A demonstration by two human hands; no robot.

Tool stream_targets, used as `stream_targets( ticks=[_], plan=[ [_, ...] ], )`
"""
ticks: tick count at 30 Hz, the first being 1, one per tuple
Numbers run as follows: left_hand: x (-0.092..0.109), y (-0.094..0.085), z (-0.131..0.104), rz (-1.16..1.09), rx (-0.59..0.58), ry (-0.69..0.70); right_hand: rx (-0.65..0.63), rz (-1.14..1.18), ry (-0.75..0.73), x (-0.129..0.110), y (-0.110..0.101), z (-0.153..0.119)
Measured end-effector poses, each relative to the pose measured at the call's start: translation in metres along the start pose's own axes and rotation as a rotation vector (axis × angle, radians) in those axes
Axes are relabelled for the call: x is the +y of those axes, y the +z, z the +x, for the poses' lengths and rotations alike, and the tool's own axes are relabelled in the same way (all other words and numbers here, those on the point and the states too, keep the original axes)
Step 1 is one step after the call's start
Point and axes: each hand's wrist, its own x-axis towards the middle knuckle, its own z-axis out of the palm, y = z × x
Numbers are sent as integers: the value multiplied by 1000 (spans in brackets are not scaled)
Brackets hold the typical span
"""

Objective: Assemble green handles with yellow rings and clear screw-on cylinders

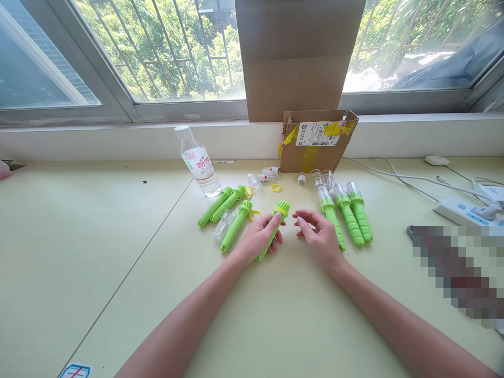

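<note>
My left hand is wrapped round a green ribbed tube with a threaded top and a yellow ring at its neck. Just right of it, my right hand has its fingers curved and apart, with nothing seen in them. Several green tubes without caps lie to the left, beside a clear cap and a yellow ring. Three green tubes with clear caps lie to the right, one partly behind my right hand. Another yellow ring lies behind the held tube.
A water bottle stands at the back left. Small white parts and clear caps lie before a cardboard box. Cables and a power strip are on the right, near a pixelated area. A window is behind.
</note>
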Motion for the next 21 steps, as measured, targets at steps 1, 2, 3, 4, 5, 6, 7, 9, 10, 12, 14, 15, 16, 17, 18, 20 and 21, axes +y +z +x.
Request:
stream_targets(
  ticks=[1, 2, 3, 4, 5, 6, 7, 9, 10, 12, 14, 15, 16, 17, 18, 20, 21],
  plan=[
    [0, 0, 0, 0, 4, 1, -2, -10, -4, 0, 0, 0],
    [-1, 1, 0, -1, 7, 2, -6, -22, -10, 1, 0, 0],
    [-1, 1, 0, -2, 10, 4, -9, -36, -18, 1, 1, -1],
    [-1, 1, 0, -2, 13, 5, -13, -50, -30, 1, 1, -1],
    [-1, 2, -1, -2, 15, 5, -16, -67, -44, 0, 2, -1],
    [-1, 2, -1, -3, 17, 5, -18, -88, -62, -1, 2, -2],
    [-1, 2, -1, -3, 21, 5, -17, -113, -84, -1, 3, -2],
    [-1, 3, -1, -3, 29, 5, -10, -169, -135, -4, 4, -3],
    [-1, 3, -1, -1, 34, 6, -7, -195, -163, -5, 4, -3],
    [0, 4, -1, 7, 46, 4, -5, -235, -213, -6, 5, -4],
    [1, 6, -2, 20, 59, 0, -2, -261, -252, -7, 5, -4],
    [1, 7, -2, 27, 67, -2, 3, -271, -268, -7, 4, -3],
    [1, 7, -3, 34, 74, -2, 10, -280, -283, -7, 4, -3],
    [1, 8, -3, 42, 80, 0, 21, -289, -296, -7, 4, -2],
    [2, 9, -4, 48, 83, 2, 31, -296, -307, -7, 3, -1],
    [1, 10, -4, 57, 89, 5, 47, -309, -327, -7, 3, 1],
    [1, 10, -4, 60, 90, 6, 54, -314, -338, -8, 3, 2]
  ],
)
